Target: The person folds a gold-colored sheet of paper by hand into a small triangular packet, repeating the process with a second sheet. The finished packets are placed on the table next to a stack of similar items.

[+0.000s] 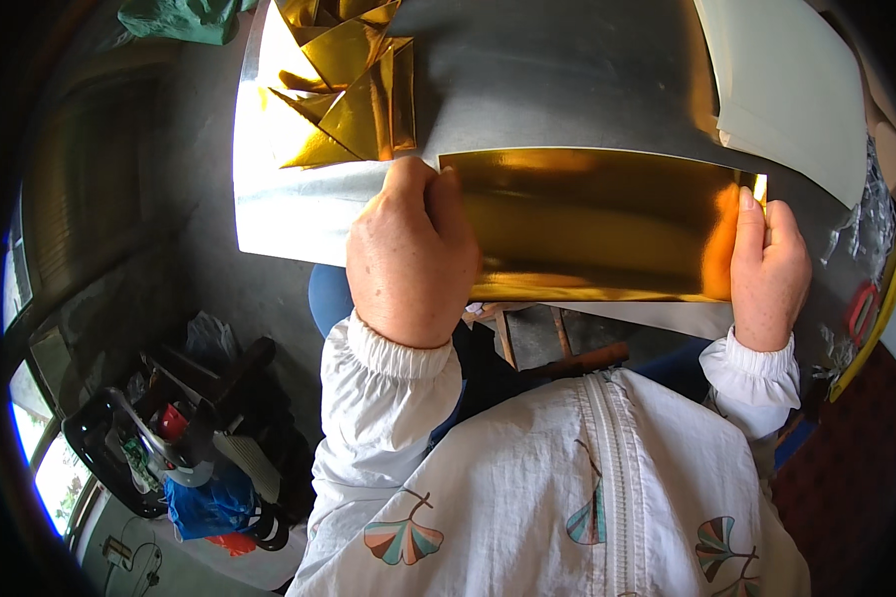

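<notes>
A long rectangle of shiny gold foil paper (pixel 587 224) stretches between my two hands over the near part of the table. Its top edge shows a thin white line. My left hand (pixel 413 249) is closed at its left end, thumb and curled fingers pinching the edge. At the other end my right hand (pixel 768 259) grips the sheet, thumb lying on the gold face and the fingers mostly behind. Beyond my left hand lies a pile of folded gold paper pieces (pixel 353 99), with sharp triangular points.
The grey table (pixel 557 75) carries a stack of pale sheets (pixel 791 95) at the far right. Crumpled clear plastic (pixel 871 209) and a red-handled tool (pixel 862 310) lie by the right edge. A green bag (pixel 184 18) is at the far left. Lower left stands a scooter (pixel 159 438) holding bags.
</notes>
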The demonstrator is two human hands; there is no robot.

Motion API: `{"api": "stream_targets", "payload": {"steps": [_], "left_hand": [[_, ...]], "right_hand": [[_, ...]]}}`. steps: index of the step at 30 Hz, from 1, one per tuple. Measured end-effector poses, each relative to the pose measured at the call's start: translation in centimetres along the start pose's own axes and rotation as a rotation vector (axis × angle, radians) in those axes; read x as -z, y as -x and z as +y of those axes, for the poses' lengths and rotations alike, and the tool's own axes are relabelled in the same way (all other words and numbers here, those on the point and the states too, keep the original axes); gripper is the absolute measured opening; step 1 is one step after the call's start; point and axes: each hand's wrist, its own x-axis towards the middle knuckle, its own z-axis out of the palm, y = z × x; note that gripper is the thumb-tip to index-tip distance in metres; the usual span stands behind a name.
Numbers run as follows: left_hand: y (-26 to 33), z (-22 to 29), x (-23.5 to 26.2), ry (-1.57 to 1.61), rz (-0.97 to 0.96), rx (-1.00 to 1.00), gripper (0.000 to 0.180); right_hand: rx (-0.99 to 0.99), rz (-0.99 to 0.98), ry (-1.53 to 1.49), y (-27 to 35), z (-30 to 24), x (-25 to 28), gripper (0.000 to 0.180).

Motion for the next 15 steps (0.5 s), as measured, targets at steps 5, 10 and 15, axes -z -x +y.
{"api": "stream_targets", "payload": {"steps": [5, 10, 15], "left_hand": [[0.05, 0.08, -0.02, -0.005, 0.006, -0.020, 0.019], [0.05, -0.08, -0.18, -0.018, 0.006, -0.039, 0.020], [0.08, -0.06, -0.29, -0.013, 0.027, -0.035, 0.021]], "right_hand": [[-0.011, 0.009, -0.035, 0.03, 0.07, -0.06, 0.036], [0.000, 0.008, -0.013, 0.01, 0.09, -0.03, 0.036], [-0.007, 0.016, -0.005, 0.02, -0.02, -0.02, 0.036]]}}
